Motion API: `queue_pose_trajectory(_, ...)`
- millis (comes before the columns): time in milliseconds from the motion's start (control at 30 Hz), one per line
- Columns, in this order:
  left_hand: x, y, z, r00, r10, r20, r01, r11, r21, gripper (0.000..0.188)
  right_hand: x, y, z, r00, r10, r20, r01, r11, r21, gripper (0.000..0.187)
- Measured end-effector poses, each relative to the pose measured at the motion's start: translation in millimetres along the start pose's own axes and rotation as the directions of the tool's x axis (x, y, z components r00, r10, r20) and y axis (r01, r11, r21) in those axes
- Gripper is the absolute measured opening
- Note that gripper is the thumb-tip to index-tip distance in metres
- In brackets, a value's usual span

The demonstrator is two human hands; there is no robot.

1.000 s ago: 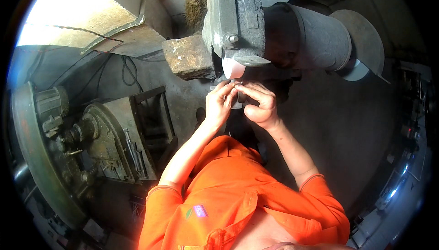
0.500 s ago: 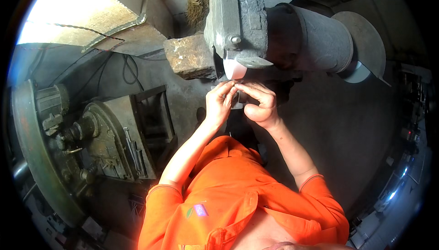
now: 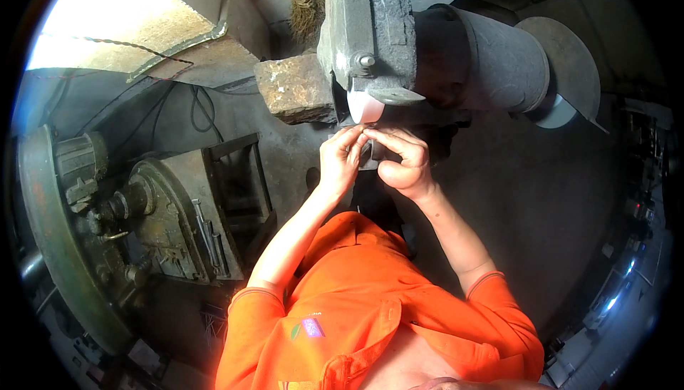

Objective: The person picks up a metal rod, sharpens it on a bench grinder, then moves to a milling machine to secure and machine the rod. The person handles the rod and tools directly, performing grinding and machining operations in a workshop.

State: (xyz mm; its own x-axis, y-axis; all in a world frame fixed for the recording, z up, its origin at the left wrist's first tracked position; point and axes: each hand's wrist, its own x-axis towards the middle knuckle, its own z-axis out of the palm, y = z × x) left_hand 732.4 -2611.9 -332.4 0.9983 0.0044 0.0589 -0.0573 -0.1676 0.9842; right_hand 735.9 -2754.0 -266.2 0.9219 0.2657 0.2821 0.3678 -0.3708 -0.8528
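Just below a pale grinding wheel [image 3: 365, 108], my two hands come together with their fingertips almost touching. My left hand [image 3: 340, 156] is closed in a pinch. Thumb and forefinger are likewise pressed together on my right hand [image 3: 405, 158]. Whatever sits between the fingertips is too small to make out, and it is right at the wheel's lower edge. Over the wheel curves a grey metal guard [image 3: 347, 26] with a bolt on its side. A small metal rest [image 3: 369, 155] shows behind and between my hands.
A rough stone block [image 3: 296, 89] lies left of the wheel. Rightward runs the grey motor housing [image 3: 506, 58] with a round disc [image 3: 563, 62] at its end. A greasy machine with a large rim [image 3: 60, 233] stands at left. A straw broom [image 3: 303, 5] leans behind.
My hands have shifted very slightly to the left, still pinched together under the wheel. Nothing else has visibly moved.
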Motion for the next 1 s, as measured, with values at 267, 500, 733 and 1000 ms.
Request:
queue_pose_trajectory(267,0.6,1.9,-0.4,1.0,-0.003,-0.014,0.003,1.0,0.012,0.017,-0.6,1.9,1.0,1.0,0.006,-0.005,-0.006,1.0,0.005,0.05)
queue_pose_trajectory(500,1.1,-0.4,0.1,1.0,0.015,-0.027,-0.015,1.0,-0.001,0.016,-0.8,2.5,1.4,1.0,-0.001,-0.007,0.001,1.0,-0.014,0.05)
queue_pose_trajectory(733,0.7,-1.5,-1.6,1.0,0.0,0.008,0.0,1.0,0.013,0.016,-0.7,3.1,2.1,1.0,0.0,-0.013,-0.001,1.0,-0.011,0.05)
queue_pose_trajectory(1000,1.2,0.3,-2.9,0.999,-0.017,0.028,0.016,0.999,0.029,0.017,0.3,0.9,2.4,1.0,0.006,-0.017,-0.007,1.0,-0.013,0.05)
